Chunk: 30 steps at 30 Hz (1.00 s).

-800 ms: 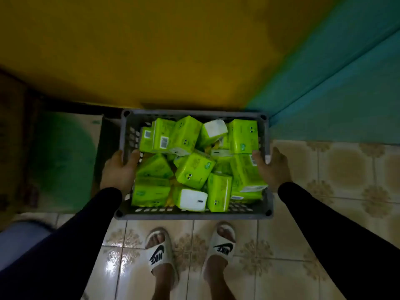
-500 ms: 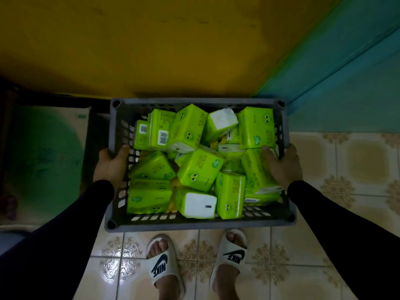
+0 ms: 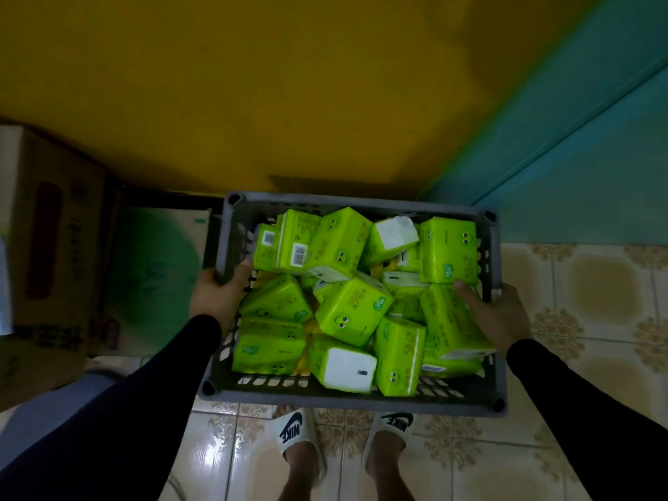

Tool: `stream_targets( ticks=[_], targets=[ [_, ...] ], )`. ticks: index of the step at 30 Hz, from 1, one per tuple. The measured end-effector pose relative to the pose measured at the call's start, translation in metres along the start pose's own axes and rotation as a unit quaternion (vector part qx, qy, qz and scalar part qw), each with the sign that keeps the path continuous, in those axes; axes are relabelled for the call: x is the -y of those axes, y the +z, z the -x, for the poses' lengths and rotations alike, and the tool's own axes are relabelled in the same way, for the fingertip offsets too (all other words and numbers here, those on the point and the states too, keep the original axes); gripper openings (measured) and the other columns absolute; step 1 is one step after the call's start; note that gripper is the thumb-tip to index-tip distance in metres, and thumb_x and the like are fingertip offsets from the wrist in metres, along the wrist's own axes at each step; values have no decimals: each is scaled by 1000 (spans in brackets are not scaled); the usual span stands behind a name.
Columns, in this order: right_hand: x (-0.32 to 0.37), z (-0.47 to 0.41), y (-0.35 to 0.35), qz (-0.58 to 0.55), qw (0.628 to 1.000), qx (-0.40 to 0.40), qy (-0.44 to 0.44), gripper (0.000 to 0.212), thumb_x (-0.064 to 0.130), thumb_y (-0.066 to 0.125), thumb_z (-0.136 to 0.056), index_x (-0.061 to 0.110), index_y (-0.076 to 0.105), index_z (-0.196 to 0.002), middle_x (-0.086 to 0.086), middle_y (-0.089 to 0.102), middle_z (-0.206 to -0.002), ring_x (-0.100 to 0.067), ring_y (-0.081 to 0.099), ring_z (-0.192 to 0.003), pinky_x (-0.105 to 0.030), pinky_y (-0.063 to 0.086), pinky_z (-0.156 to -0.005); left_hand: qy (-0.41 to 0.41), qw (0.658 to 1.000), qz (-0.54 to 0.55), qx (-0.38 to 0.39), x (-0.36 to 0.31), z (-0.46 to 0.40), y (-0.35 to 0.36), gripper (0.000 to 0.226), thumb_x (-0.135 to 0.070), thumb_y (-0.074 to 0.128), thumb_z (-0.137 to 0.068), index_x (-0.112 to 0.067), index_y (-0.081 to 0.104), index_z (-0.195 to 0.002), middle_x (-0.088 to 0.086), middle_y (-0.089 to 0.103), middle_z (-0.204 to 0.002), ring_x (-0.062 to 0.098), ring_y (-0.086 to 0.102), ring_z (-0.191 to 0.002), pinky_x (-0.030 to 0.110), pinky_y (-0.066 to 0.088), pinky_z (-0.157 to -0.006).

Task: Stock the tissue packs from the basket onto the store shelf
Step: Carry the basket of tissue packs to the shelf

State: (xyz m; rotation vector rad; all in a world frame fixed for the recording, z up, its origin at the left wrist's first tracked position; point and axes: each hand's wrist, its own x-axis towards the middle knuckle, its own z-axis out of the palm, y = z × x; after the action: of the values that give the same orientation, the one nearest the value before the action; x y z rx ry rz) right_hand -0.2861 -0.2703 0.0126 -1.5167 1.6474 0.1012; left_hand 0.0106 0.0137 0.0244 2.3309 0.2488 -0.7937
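Note:
A grey plastic basket (image 3: 361, 401) with slotted walls is held in the air above my feet. It is heaped with several lime-green tissue packs (image 3: 352, 310) lying at all angles, some showing white ends. My left hand (image 3: 218, 294) grips the basket's left rim, thumb hooked inside. My right hand (image 3: 495, 312) grips the right rim, thumb inside against a pack. Both sleeves are black. No shelf is in view.
A yellow wall (image 3: 253, 85) faces me, and a teal wall (image 3: 578, 157) runs on the right. Cardboard boxes (image 3: 54, 229) stand on the floor at the left, one with a green print (image 3: 155, 276). Patterned tiles (image 3: 596, 301) cover the floor. My feet wear white slides (image 3: 298, 439).
The basket has risen toward the camera and looks larger. The view has shifted right, so the boxes at the left show more. Both hands keep their grip on the rims.

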Motion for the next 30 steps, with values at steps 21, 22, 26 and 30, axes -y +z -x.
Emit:
stream_targets(
  ticks=[21, 22, 26, 30],
  targets=[
    [-10, 374, -260, -153, 974, -144, 84, 80, 96, 55, -50, 25, 38, -82, 0, 34, -71, -16, 35, -57, -30, 27, -49, 214, 965, -107, 112, -198, 328, -186, 64, -62, 54, -89, -7, 47, -123, 14, 52, -103, 31, 49, -85, 42, 38, -73],
    [-23, 396, -267, -165, 969, -162, 91, 79, 95, 55, -50, 24, 36, -80, 0, 33, -69, -17, 36, -56, -31, 28, -49, 234, 957, -113, 131, -204, 344, -185, 61, -61, 54, -89, -9, 47, -119, 13, 52, -101, 31, 49, -84, 42, 40, -73],
    [-87, 483, -289, -235, 939, -209, 142, 78, 88, 60, -60, 17, 42, -89, -2, 35, -68, -18, 38, -56, -31, 30, -50, 300, 923, -122, 209, -218, 419, -169, 51, -54, 58, -90, -9, 47, -110, 10, 49, -84, 27, 47, -71, 40, 37, -65],
    [-166, 574, -301, -291, 896, -268, 202, 63, 72, 64, -75, 13, 41, -77, -3, 31, -63, -18, 35, -53, -32, 27, -53, 368, 870, -185, 273, -211, 508, -137, 55, -57, 60, -85, -8, 54, -110, 14, 58, -95, 30, 54, -81, 38, 44, -71]
  ],
)
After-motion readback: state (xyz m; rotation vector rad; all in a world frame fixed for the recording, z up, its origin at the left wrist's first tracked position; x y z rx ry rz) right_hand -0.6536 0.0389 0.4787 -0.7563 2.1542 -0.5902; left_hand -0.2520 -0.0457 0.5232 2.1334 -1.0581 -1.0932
